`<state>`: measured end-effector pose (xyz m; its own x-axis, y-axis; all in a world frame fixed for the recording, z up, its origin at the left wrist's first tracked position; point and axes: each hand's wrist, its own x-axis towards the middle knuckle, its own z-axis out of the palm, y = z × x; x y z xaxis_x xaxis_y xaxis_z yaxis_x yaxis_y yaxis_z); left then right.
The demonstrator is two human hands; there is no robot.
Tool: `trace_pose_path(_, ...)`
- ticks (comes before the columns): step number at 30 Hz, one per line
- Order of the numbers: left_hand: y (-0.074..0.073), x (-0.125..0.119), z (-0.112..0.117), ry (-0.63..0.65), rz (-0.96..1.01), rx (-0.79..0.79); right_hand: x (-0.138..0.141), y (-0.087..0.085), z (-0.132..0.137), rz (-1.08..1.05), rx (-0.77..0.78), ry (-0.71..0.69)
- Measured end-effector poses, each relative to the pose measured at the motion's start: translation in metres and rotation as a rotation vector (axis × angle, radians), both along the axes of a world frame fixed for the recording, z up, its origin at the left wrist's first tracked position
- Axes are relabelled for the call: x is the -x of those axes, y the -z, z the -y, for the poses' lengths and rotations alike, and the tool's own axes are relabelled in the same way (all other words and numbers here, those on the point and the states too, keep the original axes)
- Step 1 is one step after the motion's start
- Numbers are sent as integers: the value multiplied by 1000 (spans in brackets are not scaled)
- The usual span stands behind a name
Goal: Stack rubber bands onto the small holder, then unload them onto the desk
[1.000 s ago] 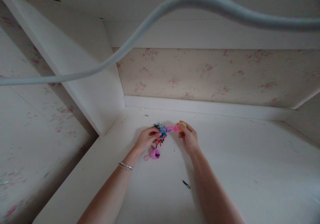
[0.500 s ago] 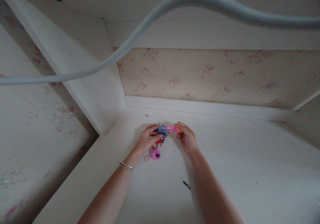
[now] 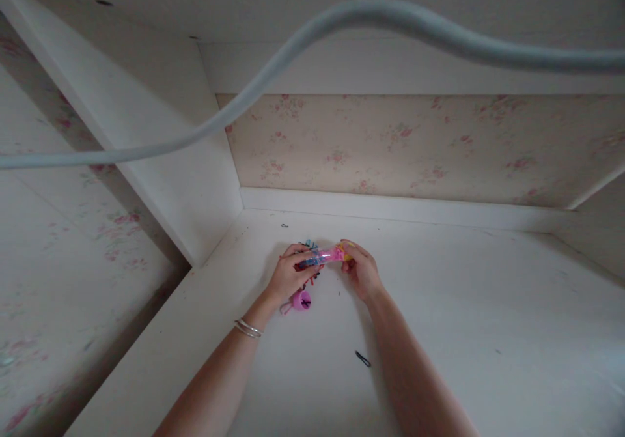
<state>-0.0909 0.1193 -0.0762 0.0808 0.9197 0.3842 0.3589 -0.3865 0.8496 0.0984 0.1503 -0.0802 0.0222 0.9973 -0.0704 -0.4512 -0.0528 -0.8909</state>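
Note:
Both hands grip a clear tube (image 3: 323,256) lying crosswise between them, with blue, pink and yellow bits inside that look like small hair ties. My left hand (image 3: 287,273) is closed around its left, blue end. Pinched at the yellow right end are the fingers of my right hand (image 3: 362,269). Loose red, black and blue hair ties (image 3: 312,279) show in a pile beneath the tube and the left hand, partly covered. Just below them a small pink cup-shaped cap (image 3: 302,301) with a loop lies on its side, with dark ties in its mouth.
A single black hair tie (image 3: 362,359) lies nearer me on the white desk top (image 3: 469,307). Another small dark loop (image 3: 284,226) is near the back edge. A white side panel (image 3: 170,183) stands at the left, and a pale cable (image 3: 273,72) crosses the upper view.
The left hand has shifted its hold along the tube, which now tilts slightly, its left end lower. More of the clear wall shows. The right hand keeps the yellow end.

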Motion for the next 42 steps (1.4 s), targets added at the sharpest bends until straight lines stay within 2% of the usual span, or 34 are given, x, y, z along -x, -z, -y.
trace_pose_path(9,4,8,-4,13,2,-19,-10,6,-5,-11,-14,50)
trace_pose_path(15,6,11,-7,-77,0,-46,-16,3,-6,-48,-22,93)
trace_pose_path(21,10,11,-8,-110,-123,-84,-14,5,-6,-76,-28,105)
trace_pose_path(30,16,7,-9,-57,-107,-155,-10,4,-5,-102,-19,-11)
trace_pose_path(34,17,6,-8,-44,-162,-153,-8,3,-3,-93,-1,-49)
trace_pose_path(42,24,6,-7,89,-279,-199,-3,0,1,-87,-13,-112)
